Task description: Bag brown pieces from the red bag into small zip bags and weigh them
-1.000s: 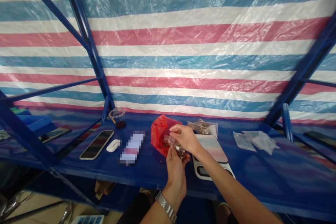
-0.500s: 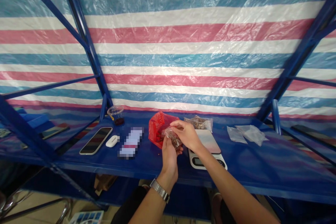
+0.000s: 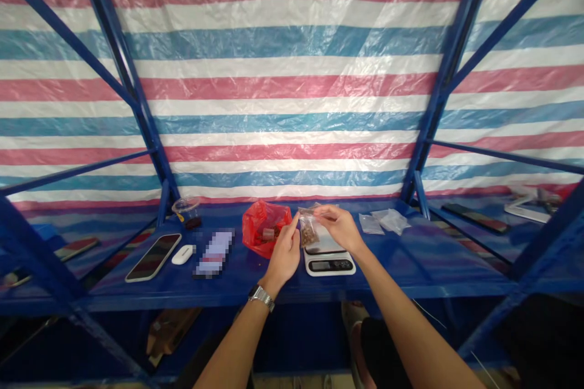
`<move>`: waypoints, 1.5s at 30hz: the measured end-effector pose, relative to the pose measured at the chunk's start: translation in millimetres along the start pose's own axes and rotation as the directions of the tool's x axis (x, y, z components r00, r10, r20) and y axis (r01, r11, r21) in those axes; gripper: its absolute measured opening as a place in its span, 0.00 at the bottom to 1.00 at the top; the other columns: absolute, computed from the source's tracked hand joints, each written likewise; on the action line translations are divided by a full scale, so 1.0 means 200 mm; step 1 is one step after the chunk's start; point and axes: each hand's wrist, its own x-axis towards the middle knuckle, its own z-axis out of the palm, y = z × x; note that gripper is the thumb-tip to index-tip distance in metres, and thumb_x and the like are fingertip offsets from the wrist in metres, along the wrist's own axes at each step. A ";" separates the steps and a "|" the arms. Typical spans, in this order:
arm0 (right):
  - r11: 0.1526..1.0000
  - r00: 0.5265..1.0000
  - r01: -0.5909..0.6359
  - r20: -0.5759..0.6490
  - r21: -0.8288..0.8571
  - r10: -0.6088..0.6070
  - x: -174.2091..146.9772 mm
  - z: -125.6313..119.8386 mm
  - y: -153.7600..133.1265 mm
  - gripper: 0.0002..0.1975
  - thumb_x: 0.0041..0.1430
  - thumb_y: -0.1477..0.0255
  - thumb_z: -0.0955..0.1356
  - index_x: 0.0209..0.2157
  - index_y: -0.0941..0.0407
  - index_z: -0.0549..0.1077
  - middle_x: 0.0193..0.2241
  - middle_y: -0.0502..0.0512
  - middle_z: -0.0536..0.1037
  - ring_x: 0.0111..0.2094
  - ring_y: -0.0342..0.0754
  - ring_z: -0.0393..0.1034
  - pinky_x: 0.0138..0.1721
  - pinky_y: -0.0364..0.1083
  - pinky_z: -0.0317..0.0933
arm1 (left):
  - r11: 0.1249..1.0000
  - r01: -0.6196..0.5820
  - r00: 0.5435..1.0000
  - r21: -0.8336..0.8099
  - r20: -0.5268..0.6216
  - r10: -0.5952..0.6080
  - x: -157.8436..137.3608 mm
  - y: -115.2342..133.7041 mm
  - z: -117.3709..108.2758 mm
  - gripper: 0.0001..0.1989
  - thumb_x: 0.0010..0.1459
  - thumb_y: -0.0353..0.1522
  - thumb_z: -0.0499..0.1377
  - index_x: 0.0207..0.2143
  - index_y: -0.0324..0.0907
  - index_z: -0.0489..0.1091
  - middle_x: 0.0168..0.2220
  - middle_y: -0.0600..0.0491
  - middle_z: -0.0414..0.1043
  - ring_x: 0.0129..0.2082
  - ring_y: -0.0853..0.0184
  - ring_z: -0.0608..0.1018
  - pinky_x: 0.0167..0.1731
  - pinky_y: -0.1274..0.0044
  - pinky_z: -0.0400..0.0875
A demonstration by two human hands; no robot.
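Both hands hold a small clear plastic bag [image 3: 309, 228] with brown pieces inside, just above a white kitchen scale [image 3: 326, 253]. My left hand [image 3: 283, 253] pinches the bag's left edge; a metal watch is on that wrist. My right hand [image 3: 338, 226] pinches the bag's top right corner. A red plastic bag [image 3: 263, 228] with more brown pieces lies open just left of my hands on the blue shelf [image 3: 228, 289].
Left on the shelf lie a phone [image 3: 154, 256], a white earbud case [image 3: 182, 253], a blurred card [image 3: 212, 251] and a clear plastic cup [image 3: 187, 211]. Empty clear bags [image 3: 385, 221] lie right of the scale. Blue metal posts frame the shelf; a striped tarp hangs behind.
The camera has pulled back and tilted up. Both hands have carried the small bag from beside the red bag rightward, over the scale, and hold it upright by its top.
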 end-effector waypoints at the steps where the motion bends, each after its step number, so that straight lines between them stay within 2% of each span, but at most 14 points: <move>1: 1.000 1.000 0.002 -0.011 -0.006 -0.002 -0.01 -0.02 0.00 0.12 0.53 0.61 0.74 0.35 0.54 0.80 0.39 0.58 0.85 0.40 0.54 0.80 0.47 0.53 0.73 | 1.000 -0.008 1.000 -0.001 0.016 0.008 0.00 0.01 0.01 0.25 0.73 0.40 0.47 0.68 0.49 0.63 0.51 0.46 0.76 0.54 0.60 0.78 0.60 0.64 0.69; 4: 0.996 0.999 -0.022 -0.051 -0.086 0.017 -0.02 -0.06 0.05 0.11 0.55 0.63 0.73 0.36 0.55 0.81 0.39 0.58 0.85 0.40 0.54 0.80 0.47 0.53 0.73 | 1.000 -0.013 0.999 0.018 0.037 0.012 -0.01 0.02 0.04 0.26 0.73 0.42 0.47 0.70 0.49 0.60 0.56 0.45 0.74 0.58 0.59 0.75 0.63 0.63 0.66; 8: 0.938 0.987 -0.139 -0.124 -0.318 0.104 -0.04 -0.13 0.15 0.09 0.55 0.72 0.69 0.37 0.55 0.81 0.38 0.57 0.85 0.37 0.53 0.80 0.45 0.51 0.72 | 0.998 -0.005 1.000 0.067 0.002 0.005 0.03 -0.01 0.04 0.27 0.73 0.42 0.46 0.71 0.50 0.57 0.66 0.44 0.65 0.67 0.57 0.67 0.68 0.60 0.58; 11: 0.885 0.973 -0.204 -0.188 -0.418 0.135 -0.05 -0.19 0.21 0.11 0.53 0.76 0.68 0.36 0.54 0.82 0.37 0.57 0.85 0.35 0.53 0.79 0.45 0.51 0.71 | 0.995 0.000 1.000 0.095 -0.024 0.003 0.06 -0.04 0.02 0.26 0.73 0.41 0.46 0.70 0.49 0.57 0.64 0.43 0.66 0.65 0.57 0.69 0.67 0.59 0.59; 14: 0.828 0.948 -0.264 -0.293 -0.494 0.127 -0.05 -0.23 0.25 0.13 0.57 0.75 0.66 0.39 0.53 0.83 0.41 0.57 0.85 0.39 0.54 0.79 0.48 0.51 0.70 | 0.993 -0.028 0.999 0.118 -0.041 0.033 0.07 -0.05 0.01 0.24 0.73 0.40 0.46 0.67 0.48 0.62 0.60 0.42 0.69 0.62 0.58 0.72 0.65 0.59 0.62; 21: 0.808 0.907 -0.374 -0.363 -0.455 0.215 -0.05 -0.29 0.30 0.16 0.57 0.76 0.63 0.36 0.56 0.84 0.37 0.60 0.85 0.42 0.57 0.79 0.50 0.54 0.69 | 0.969 -0.132 0.989 0.208 -0.040 0.144 0.07 -0.02 0.00 0.19 0.73 0.35 0.47 0.59 0.48 0.69 0.53 0.45 0.73 0.55 0.59 0.76 0.59 0.64 0.69; 28: 0.785 0.886 -0.421 -0.391 -0.454 0.250 -0.07 -0.29 0.30 0.16 0.56 0.75 0.64 0.37 0.56 0.84 0.36 0.59 0.85 0.41 0.57 0.78 0.48 0.53 0.69 | 0.959 -0.153 0.979 0.237 -0.099 0.181 0.10 -0.05 0.01 0.17 0.72 0.31 0.46 0.52 0.46 0.72 0.49 0.47 0.74 0.49 0.60 0.79 0.54 0.67 0.72; 38: 0.768 0.898 -0.416 -0.352 -0.487 0.263 -0.06 -0.24 0.25 0.17 0.56 0.77 0.64 0.38 0.54 0.84 0.37 0.56 0.85 0.42 0.54 0.78 0.48 0.48 0.68 | 0.959 -0.171 0.974 0.227 -0.107 0.199 0.11 -0.02 0.04 0.16 0.70 0.29 0.46 0.51 0.45 0.71 0.46 0.48 0.75 0.47 0.61 0.78 0.52 0.68 0.71; 45: 0.762 0.925 -0.361 -0.310 -0.538 0.220 -0.07 -0.21 0.25 0.12 0.60 0.70 0.66 0.38 0.54 0.83 0.35 0.57 0.84 0.39 0.54 0.78 0.43 0.48 0.68 | 0.958 -0.182 0.969 0.222 -0.128 0.214 0.12 0.04 0.08 0.16 0.69 0.28 0.47 0.50 0.46 0.72 0.48 0.48 0.75 0.49 0.61 0.78 0.52 0.69 0.70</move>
